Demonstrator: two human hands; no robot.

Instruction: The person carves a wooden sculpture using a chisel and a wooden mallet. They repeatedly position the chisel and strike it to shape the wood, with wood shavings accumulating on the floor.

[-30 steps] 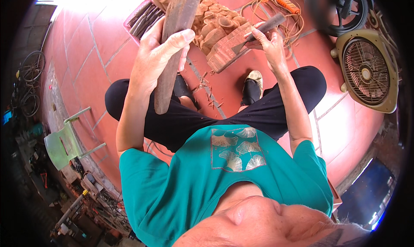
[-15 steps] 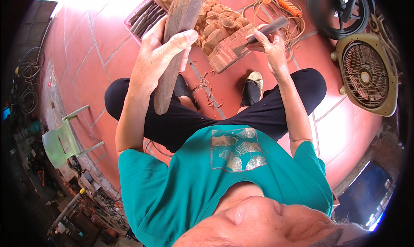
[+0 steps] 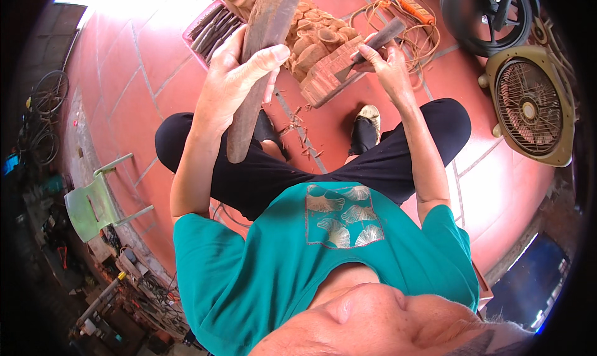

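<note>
My left hand (image 3: 227, 92) is wrapped round a long flat wooden club (image 3: 266, 29), thumb across its face. The club's narrow end points down toward my left knee, and its broad end reaches the top edge of the view. In my right hand (image 3: 390, 69) a chisel (image 3: 384, 35) with a dark handle is gripped between thumb and fingers. Its blade rests on the flat reddish end of a carved wooden piece (image 3: 317, 40), which has rounded relief shapes farther back. Club and chisel are apart.
Wood shavings (image 3: 300, 132) lie on the red tiles between my shoes. A pink basket of dark tools (image 3: 214, 29) stands left of the carving. An orange power strip with cords (image 3: 413, 8), a wheel and a box fan (image 3: 528, 107) are at the right; a green chair (image 3: 93, 207) is at the left.
The chisel's handle has tipped slightly up and left, its blade still on the wood. The club stays raised in my left hand, shifted only a little with the whole view.
</note>
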